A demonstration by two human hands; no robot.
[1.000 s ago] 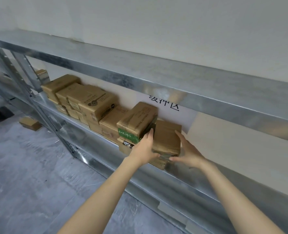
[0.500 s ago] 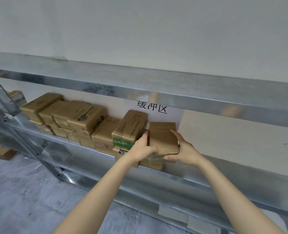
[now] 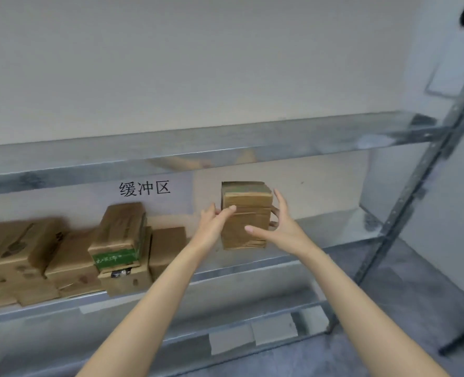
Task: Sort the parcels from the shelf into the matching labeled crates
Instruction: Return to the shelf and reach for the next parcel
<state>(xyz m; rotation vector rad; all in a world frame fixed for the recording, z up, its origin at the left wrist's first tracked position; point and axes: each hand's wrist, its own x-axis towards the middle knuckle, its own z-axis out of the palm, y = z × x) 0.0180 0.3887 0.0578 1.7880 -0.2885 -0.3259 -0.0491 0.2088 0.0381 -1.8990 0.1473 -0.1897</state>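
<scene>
The left hand (image 3: 214, 222) and the right hand (image 3: 277, 227) hold one parcel (image 3: 245, 206) between them. The left thumb presses flat on its near face with the other fingers tucked behind the left edge. The right hand is spread wide, its thumb on the near face and two fingers hooked round the right edge.

The parcel is a squat brown cardboard block with worn, creased faces and a dull green strip along its top edge. It is held upright in the opening of the shelf (image 3: 320, 232), right of the stored row, and seems to hang clear of the board.

The shelf is mottled, glossy galvanised steel, with a perforated slanting post (image 3: 415, 202) at the right.

On the board to the left, blurred cardboard boxes (image 3: 35, 257) lie stacked and touching; one box (image 3: 122, 229) leans with a green band across its near end. Black characters (image 3: 144, 188) mark the wall behind. Pale blank labels (image 3: 252, 339) sit on the lower rail.
</scene>
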